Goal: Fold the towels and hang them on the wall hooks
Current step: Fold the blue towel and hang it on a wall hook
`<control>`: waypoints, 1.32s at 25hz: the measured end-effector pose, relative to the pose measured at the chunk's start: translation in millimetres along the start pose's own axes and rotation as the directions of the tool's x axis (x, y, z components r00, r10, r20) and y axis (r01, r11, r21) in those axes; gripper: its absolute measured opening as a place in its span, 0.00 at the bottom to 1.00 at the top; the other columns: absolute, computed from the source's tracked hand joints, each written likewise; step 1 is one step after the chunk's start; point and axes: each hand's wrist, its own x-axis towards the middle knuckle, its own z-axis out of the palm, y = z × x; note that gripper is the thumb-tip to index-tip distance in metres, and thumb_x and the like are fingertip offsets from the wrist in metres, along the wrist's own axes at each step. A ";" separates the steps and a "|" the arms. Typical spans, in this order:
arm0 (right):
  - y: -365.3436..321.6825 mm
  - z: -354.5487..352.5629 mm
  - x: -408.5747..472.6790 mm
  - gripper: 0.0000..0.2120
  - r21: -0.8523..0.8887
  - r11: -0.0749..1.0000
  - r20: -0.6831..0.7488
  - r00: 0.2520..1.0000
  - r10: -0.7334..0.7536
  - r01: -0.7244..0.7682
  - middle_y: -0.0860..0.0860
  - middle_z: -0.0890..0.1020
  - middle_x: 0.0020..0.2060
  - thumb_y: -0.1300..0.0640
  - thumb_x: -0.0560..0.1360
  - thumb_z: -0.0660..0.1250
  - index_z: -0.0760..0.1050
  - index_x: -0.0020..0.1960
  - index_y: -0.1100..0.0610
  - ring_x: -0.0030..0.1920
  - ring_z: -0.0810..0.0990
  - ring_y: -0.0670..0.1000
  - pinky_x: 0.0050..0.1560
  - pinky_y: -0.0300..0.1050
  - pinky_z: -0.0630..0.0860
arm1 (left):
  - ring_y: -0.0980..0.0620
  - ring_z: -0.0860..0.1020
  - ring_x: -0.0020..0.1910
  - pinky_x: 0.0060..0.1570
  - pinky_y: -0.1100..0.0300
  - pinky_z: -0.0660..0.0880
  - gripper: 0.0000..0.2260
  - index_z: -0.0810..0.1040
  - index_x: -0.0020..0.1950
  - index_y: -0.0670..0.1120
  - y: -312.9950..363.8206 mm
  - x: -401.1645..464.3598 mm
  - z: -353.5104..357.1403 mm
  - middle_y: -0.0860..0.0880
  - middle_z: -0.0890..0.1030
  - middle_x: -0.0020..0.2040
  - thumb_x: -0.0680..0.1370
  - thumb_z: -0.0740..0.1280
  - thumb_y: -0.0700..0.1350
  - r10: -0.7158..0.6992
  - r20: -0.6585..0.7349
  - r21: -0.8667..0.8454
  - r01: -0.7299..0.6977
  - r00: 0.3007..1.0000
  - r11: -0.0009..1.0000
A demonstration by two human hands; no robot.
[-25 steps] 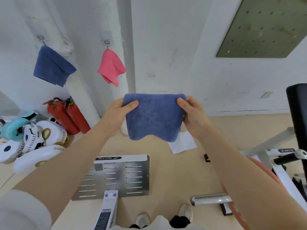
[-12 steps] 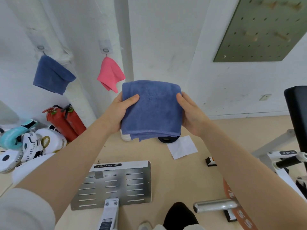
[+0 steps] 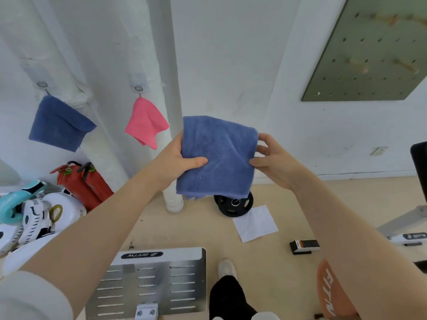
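Right of the pink towel (image 3: pixel 145 122) on its wall hook (image 3: pixel 138 88), a folded blue towel (image 3: pixel 217 155) is held up; left hand (image 3: pixel 175 161) pinches its left edge, right hand (image 3: pixel 275 160) touches the right edge with loose, spread fingers.

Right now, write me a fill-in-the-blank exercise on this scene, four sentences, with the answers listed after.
1. The towel held between the left hand and the right hand is ____ in colour.
2. The number of towels already hanging on wall hooks is ____.
3. The hanging towel nearer the held one, right of the dark blue towel, is ____.
4. The round black thing on the floor below the held towel is a weight ____.

Missing words: blue; two; pink; plate
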 end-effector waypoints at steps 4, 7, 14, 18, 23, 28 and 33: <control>-41.1 6.0 59.1 0.11 -0.496 0.832 -0.107 0.934 -0.342 0.248 0.47 0.76 0.55 0.55 0.78 0.61 0.70 0.60 0.56 0.55 0.74 0.48 0.53 0.36 0.70 | 0.68 0.74 0.51 0.44 0.77 0.70 0.25 0.61 0.63 0.58 13.5 54.1 10.1 0.67 0.71 0.52 0.74 0.67 0.37 0.023 0.134 0.306 -0.063 0.991 0.950; -69.8 33.5 95.8 0.24 -0.789 0.426 0.138 0.804 -0.579 0.442 0.53 0.80 0.43 0.45 0.78 0.45 0.73 0.51 0.59 0.42 0.77 0.54 0.43 0.49 0.72 | 0.60 0.72 0.58 0.53 0.72 0.69 0.29 0.60 0.70 0.55 17.1 91.8 16.5 0.62 0.73 0.58 0.72 0.66 0.42 0.059 0.116 0.368 -0.099 0.991 0.924; -77.6 -30.5 168.9 0.26 -0.902 0.238 0.167 0.800 -0.576 0.360 0.50 0.72 0.29 0.36 0.68 0.37 0.64 0.36 0.54 0.33 0.70 0.54 0.34 0.47 0.66 | 0.74 0.74 0.52 0.48 0.78 0.71 0.25 0.63 0.59 0.63 13.9 145.3 12.8 0.64 0.74 0.55 0.71 0.66 0.39 0.046 -0.014 0.246 -0.041 0.999 0.968; -76.6 -48.4 203.2 0.21 -0.879 0.449 -0.076 0.882 -0.465 0.161 0.51 0.73 0.30 0.43 0.78 0.50 0.64 0.33 0.55 0.36 0.72 0.56 0.37 0.46 0.66 | 0.69 0.76 0.53 0.49 0.72 0.74 0.25 0.65 0.58 0.65 11.1 155.4 5.7 0.62 0.76 0.56 0.72 0.66 0.39 0.029 -0.103 0.150 -0.013 0.994 0.989; -100.0 -6.1 215.7 0.21 -0.070 0.989 -0.099 0.988 0.122 -0.129 0.50 0.79 0.52 0.42 0.77 0.57 0.75 0.58 0.57 0.55 0.77 0.54 0.58 0.50 0.75 | 0.67 0.79 0.38 0.37 0.71 0.77 0.26 0.58 0.61 0.56 29.6 147.4 -27.9 0.55 0.77 0.47 0.74 0.66 0.34 0.074 -0.340 0.113 -0.038 0.937 0.993; -128.6 40.1 191.3 0.15 0.401 0.915 0.176 0.977 -0.122 0.042 0.52 0.82 0.49 0.61 0.76 0.54 0.78 0.54 0.59 0.52 0.79 0.52 0.53 0.45 0.74 | 0.67 0.80 0.35 0.34 0.70 0.76 0.26 0.58 0.64 0.55 49.3 117.6 -67.5 0.55 0.77 0.44 0.74 0.66 0.34 0.102 -0.524 -0.002 -0.120 0.846 0.993; -156.3 104.9 158.0 0.08 0.018 0.973 -0.002 0.973 -0.230 0.230 0.53 0.81 0.38 0.61 0.74 0.61 0.78 0.46 0.62 0.40 0.79 0.53 0.43 0.45 0.78 | 0.62 0.80 0.51 0.36 0.77 0.73 0.26 0.64 0.69 0.51 73.4 77.9 -100.9 0.58 0.78 0.47 0.74 0.63 0.34 0.115 -0.341 -0.046 -0.139 0.933 0.989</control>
